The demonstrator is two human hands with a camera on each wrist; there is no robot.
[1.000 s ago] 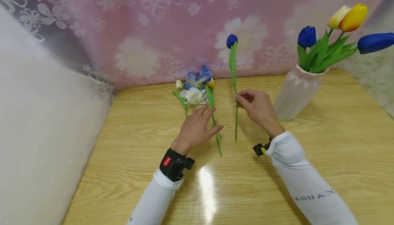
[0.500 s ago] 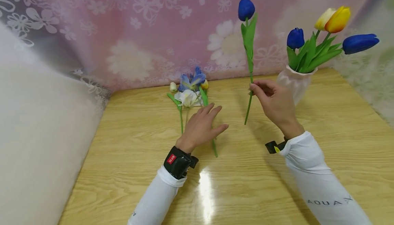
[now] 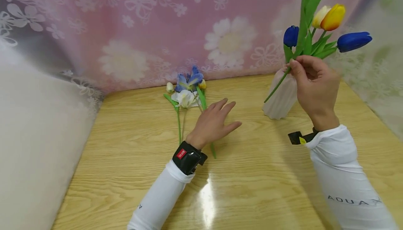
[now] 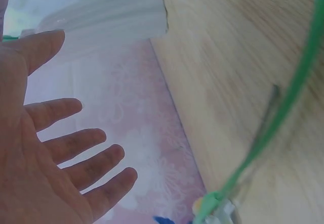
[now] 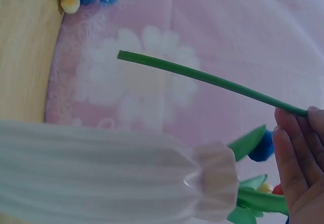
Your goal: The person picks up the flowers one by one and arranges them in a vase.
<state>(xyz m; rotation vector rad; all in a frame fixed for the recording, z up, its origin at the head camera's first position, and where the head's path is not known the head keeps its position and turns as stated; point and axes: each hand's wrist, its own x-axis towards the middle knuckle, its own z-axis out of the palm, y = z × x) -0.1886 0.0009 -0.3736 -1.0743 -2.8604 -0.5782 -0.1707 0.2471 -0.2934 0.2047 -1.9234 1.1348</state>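
Observation:
My right hand (image 3: 318, 86) pinches the green stem of a tulip (image 3: 310, 8) between thumb and fingers, raised in front of the vase (image 3: 278, 99). This tulip's bloom is past the top edge of the head view; the bare stem end slants down to the left. In the right wrist view the stem (image 5: 212, 81) lies above the white ribbed vase (image 5: 101, 171). The vase holds blue tulips (image 3: 354, 42) and a yellow-orange tulip (image 3: 333, 17) beside a cream one. My left hand (image 3: 215, 120), fingers spread and holding nothing, hovers over a stem on the table.
Several flowers lie at the back of the wooden table (image 3: 132, 142): a white tulip bud (image 3: 170, 87), a blue iris-like flower (image 3: 189, 80), a white flower (image 3: 185, 99) and a yellow bud (image 3: 202, 84). A pink floral curtain (image 3: 176, 30) hangs directly behind.
My right hand has lifted the blue tulip from near the table and carried it right and upward to the vase. My left hand shifts slightly right, still spread.

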